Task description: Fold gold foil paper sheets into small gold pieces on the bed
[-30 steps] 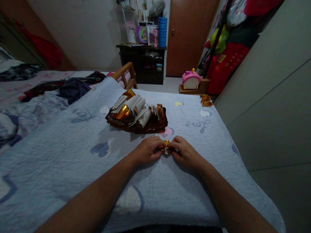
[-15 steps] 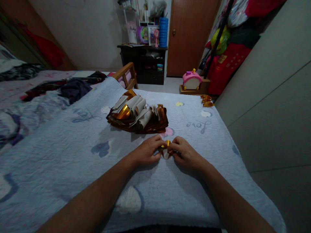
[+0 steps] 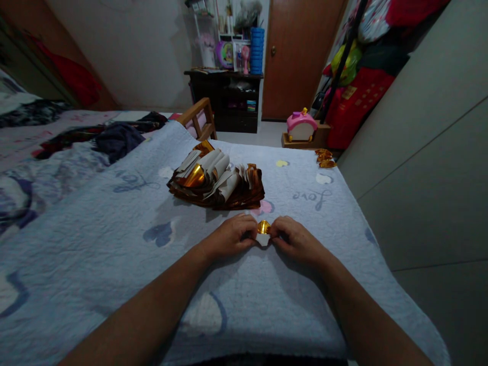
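Observation:
A small piece of gold foil paper (image 3: 263, 227), folded and showing a white underside, is held between my two hands just above the bedcover. My left hand (image 3: 235, 236) pinches its left end, thumb and fingers pressed together. At the opposite end, my right hand (image 3: 294, 237) grips it the same way. Just beyond my hands lies a thick, loose stack of gold foil papers (image 3: 236, 193) with curled white backs. Several folded gold foil pieces (image 3: 326, 163) rest near the far right corner of the bed.
A pale blue bedcover (image 3: 145, 284) with hearts and lettering lies under everything. Rumpled clothes (image 3: 118, 141) are at the left. Past the bed stand a wooden chair (image 3: 202, 119), a dark cabinet (image 3: 224, 101) and a pink toy (image 3: 301, 126). A pale panel (image 3: 427, 152) borders the right side.
My fingers have drawn apart to the two ends of the foil paper. Its gold middle and white lower flap now show more fully. The stack has not moved.

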A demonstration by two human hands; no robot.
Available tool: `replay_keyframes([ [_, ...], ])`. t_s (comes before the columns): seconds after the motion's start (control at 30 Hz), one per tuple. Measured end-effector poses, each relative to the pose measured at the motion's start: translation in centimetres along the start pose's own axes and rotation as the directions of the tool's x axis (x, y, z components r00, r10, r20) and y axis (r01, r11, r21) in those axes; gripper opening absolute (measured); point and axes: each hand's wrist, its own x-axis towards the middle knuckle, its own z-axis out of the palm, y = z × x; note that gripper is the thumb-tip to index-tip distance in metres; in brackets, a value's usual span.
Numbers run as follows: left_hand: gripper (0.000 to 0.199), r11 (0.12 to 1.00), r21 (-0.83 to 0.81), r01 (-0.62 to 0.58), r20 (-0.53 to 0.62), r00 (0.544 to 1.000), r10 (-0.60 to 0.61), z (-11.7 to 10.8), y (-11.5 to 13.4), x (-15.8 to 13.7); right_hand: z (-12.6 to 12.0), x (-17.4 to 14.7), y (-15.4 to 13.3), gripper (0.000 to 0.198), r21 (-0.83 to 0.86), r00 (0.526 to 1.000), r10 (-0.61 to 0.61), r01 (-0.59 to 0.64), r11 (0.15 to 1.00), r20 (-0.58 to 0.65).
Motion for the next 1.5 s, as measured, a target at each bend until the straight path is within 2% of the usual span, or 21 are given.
replay_keyframes([
  [0.33, 0.007, 0.987, -0.017, 0.157, -0.099, 0.982, -0.158, 0.6, 0.2, 0.1, 0.4, 0.3, 0.0, 0.009, -0.025, 0.974, 0.202, -0.206, 0.978, -0.100],
  [0.57, 0.009, 0.972, -0.028, 0.234, -0.151, 0.960, -0.236, 0.9, 0.6, 0.5, 1.2, 0.5, 0.0, 0.008, -0.029, 0.943, 0.270, -0.281, 0.959, -0.197],
  [0.73, 0.009, 0.976, -0.020, 0.215, -0.149, 0.965, -0.215, 0.9, 0.5, 0.5, 1.2, 0.5, -0.2, 0.010, -0.015, 0.954, 0.258, -0.263, 0.965, -0.152],
  [0.83, 0.011, 0.988, 0.002, 0.154, -0.129, 0.980, -0.152, 0.9, 0.4, 0.4, 1.2, 0.4, -0.1, 0.018, -0.026, 0.966, 0.236, -0.239, 0.971, -0.103],
  [0.97, 0.011, 0.994, 0.093, 0.049, -0.118, 0.992, -0.038, 1.0, 0.2, 0.2, 1.3, 0.4, 0.3, 0.017, -0.129, 0.979, 0.190, -0.198, 0.972, -0.066],
  [1.07, 0.006, 0.989, 0.146, 0.022, -0.117, 0.993, -0.005, 1.2, 0.2, 0.2, 1.4, 0.4, 0.4, 0.016, -0.157, 0.980, 0.190, -0.198, 0.967, -0.063],
  [1.3, 0.014, 0.983, 0.162, 0.085, -0.141, 0.988, -0.062, 1.7, -0.1, 0.3, 1.5, 0.5, 0.6, 0.012, -0.105, 0.983, 0.149, -0.160, 0.981, -0.105],
  [1.5, 0.011, 0.976, 0.128, 0.178, -0.172, 0.973, -0.155, 1.9, 0.3, 0.8, 1.6, 1.0, 0.7, 0.010, -0.091, 0.961, 0.228, -0.244, 0.965, -0.158],
])
